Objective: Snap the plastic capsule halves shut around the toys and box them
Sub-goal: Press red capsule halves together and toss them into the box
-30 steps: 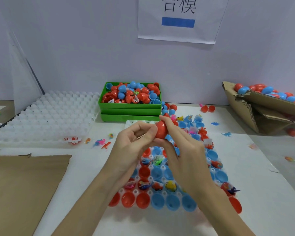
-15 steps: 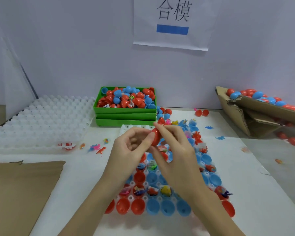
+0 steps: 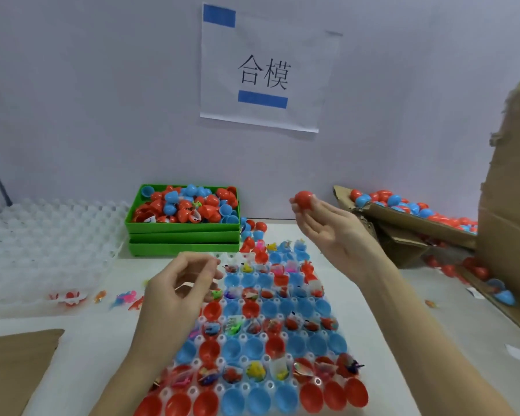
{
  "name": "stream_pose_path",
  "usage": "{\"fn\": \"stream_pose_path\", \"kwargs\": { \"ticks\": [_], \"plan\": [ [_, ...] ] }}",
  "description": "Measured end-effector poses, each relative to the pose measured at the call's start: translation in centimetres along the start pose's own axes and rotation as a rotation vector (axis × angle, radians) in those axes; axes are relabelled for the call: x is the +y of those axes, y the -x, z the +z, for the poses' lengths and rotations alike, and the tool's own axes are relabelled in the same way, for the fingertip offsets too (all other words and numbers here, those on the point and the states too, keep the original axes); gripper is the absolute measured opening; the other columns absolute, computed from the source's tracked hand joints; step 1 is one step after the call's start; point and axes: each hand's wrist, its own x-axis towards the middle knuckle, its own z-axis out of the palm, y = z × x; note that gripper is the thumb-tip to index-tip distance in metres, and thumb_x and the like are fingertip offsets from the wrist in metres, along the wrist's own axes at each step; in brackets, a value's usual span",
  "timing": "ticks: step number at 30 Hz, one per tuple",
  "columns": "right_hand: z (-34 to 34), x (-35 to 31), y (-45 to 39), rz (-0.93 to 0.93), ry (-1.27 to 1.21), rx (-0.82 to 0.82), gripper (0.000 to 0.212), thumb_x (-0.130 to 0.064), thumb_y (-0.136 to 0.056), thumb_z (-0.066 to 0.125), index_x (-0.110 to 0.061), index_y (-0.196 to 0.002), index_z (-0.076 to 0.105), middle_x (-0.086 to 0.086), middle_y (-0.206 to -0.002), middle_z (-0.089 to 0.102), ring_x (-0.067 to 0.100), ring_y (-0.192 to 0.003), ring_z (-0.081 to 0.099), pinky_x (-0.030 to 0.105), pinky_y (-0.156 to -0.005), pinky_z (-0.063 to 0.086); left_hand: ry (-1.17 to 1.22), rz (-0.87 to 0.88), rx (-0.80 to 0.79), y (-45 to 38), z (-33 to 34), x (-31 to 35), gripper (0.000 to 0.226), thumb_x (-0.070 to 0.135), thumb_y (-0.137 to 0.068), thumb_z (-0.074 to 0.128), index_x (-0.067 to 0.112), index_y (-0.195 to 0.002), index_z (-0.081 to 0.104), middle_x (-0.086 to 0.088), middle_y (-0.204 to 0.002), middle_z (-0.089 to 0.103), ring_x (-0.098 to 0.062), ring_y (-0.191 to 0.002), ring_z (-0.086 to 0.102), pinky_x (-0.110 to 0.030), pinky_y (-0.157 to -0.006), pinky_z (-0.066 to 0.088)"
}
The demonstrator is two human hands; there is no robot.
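Note:
My right hand (image 3: 330,228) is raised toward the right and holds a closed red capsule (image 3: 304,200) at its fingertips, above the table. My left hand (image 3: 180,288) hovers over the left edge of the clear tray (image 3: 219,363), fingers loosely curled and holding nothing. The tray is packed with red and blue capsule halves, several with small toys in them. A cardboard box (image 3: 415,217) at the right holds several closed red and blue capsules.
A green bin (image 3: 183,235) of loose capsule halves stands behind the tray. Empty white trays (image 3: 42,244) lie at the left, with small toys (image 3: 123,297) beside them. Cardboard sheets sit at the bottom left (image 3: 15,364) and far right (image 3: 511,211).
The two hands were together pressing the red capsule. Now they have parted: the right hand carries the capsule up and to the right, and the left hand has let go.

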Motion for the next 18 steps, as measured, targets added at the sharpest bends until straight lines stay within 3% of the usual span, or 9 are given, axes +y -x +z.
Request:
{"fn": "stream_pose_path", "kwargs": {
  "ticks": [4,8,13,15,18],
  "plan": [
    [0.2,4.8,2.6,0.1,0.023,-0.293,0.038,-0.02,-0.096,0.069,-0.005,-0.131,0.068,0.019,-0.135,0.067,0.031,-0.127,0.065,0.03,-0.096,0.057,-0.071,0.118,-0.052,0.7,0.8,0.8,0.027,0.042,-0.087,0.069,0.033,-0.112,0.072,0.019,-0.108,0.071,-0.007,-0.101,0.07,-0.014,-0.078,0.055],
    [1.7,8.4,5.0,0.132,0.212,-0.538,0.041,-0.029,-0.101,0.066,-0.01,-0.138,0.064,0.018,-0.139,0.064,0.034,-0.133,0.059,0.038,-0.109,0.05,-0.067,0.124,-0.22,1.2,1.0,0.9,0.051,0.048,-0.088,0.075,0.046,-0.136,0.059,0.028,-0.136,0.059,-0.003,-0.125,0.061,-0.017,-0.099,0.051],
    [3.0,9.7,6.6,0.121,0.056,-0.536,0.035,-0.022,-0.098,0.067,-0.005,-0.129,0.068,0.015,-0.134,0.067,0.033,-0.132,0.059,0.033,-0.106,0.051,-0.005,0.209,-0.269,1.6,1.3,1.4,0.027,0.033,-0.097,0.069,0.03,-0.123,0.073,0.013,-0.125,0.073,-0.014,-0.126,0.064,-0.025,-0.102,0.053],
    [3.3,9.6,7.1,0.081,0.02,-0.537,0.037,-0.017,-0.097,0.064,-0.004,-0.132,0.066,0.013,-0.132,0.067,0.03,-0.13,0.061,0.032,-0.107,0.05,0.019,0.244,-0.271,1.8,1.5,1.6,0.035,0.033,-0.098,0.069,0.028,-0.133,0.068,0.012,-0.134,0.069,-0.016,-0.133,0.06,-0.026,-0.106,0.05],
    [4.0,9.2,7.6,0.027,-0.007,-0.51,0.051,-0.025,-0.088,0.079,-0.003,-0.131,0.064,0.014,-0.126,0.067,0.028,-0.124,0.063,0.032,-0.106,0.05,0.088,0.228,-0.236,2.0,1.8,1.9,0.052,0.042,-0.096,0.07,0.032,-0.145,0.057,0.013,-0.148,0.059,-0.015,-0.14,0.054,-0.025,-0.108,0.049]
  ]
}}
